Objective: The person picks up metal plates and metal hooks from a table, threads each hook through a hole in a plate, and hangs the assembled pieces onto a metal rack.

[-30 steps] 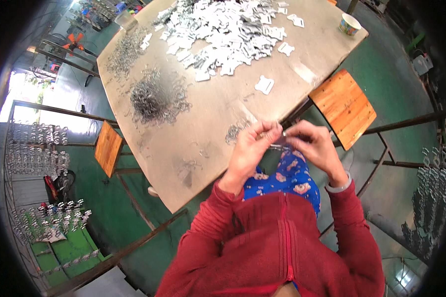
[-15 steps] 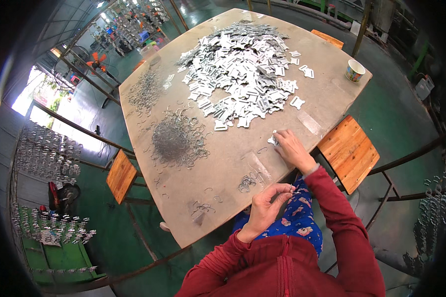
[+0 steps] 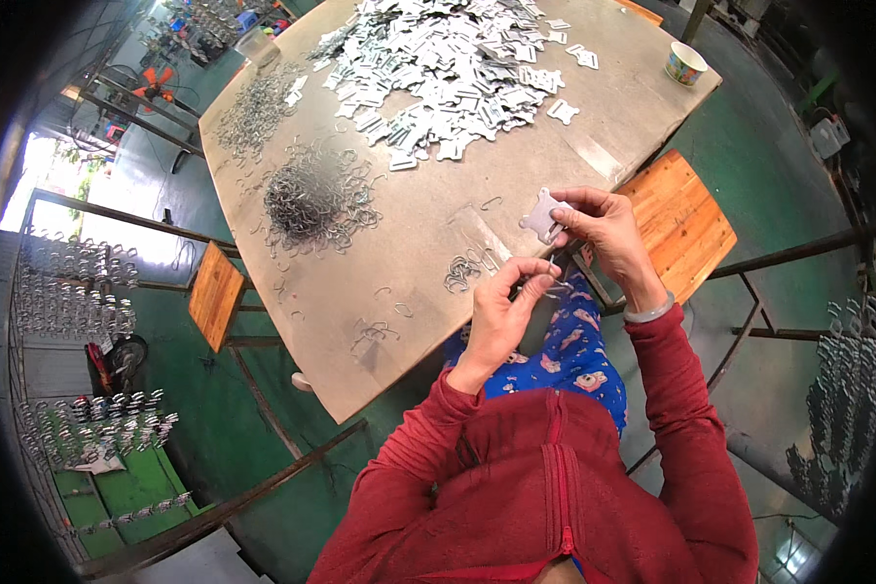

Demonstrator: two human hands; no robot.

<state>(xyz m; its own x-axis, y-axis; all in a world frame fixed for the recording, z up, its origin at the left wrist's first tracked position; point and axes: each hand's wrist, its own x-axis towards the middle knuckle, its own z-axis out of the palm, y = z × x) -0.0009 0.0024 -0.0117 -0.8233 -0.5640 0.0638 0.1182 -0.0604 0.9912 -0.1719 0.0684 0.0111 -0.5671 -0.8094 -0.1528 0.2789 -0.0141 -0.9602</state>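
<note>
Between the thumb and fingers of my right hand (image 3: 608,234) is a flat silvery metal plate (image 3: 536,217) with notched corners, raised over the table's near edge. Just below it, my left hand (image 3: 499,316) pinches a thin bent wire hook (image 3: 559,284); whether there is more than one is hard to make out. The plate and the hook are close together. Beside my left hand lies a small cluster of wire hooks (image 3: 461,272) on the table (image 3: 414,195). Farther off are a dense heap of hooks (image 3: 307,200) and a big pile of similar metal plates (image 3: 448,73).
A paper cup (image 3: 686,64) stands near the table's right edge. Wooden stools flank the corner, one at right (image 3: 686,219) and one at left (image 3: 216,296). Loose hooks (image 3: 372,335) lie near the front left edge. Racks of hanging metal parts (image 3: 76,287) stand at left.
My right hand has lifted a plate off the table and brought it near my left hand. My left hand keeps its pinch on the hook. The whole view has shifted.
</note>
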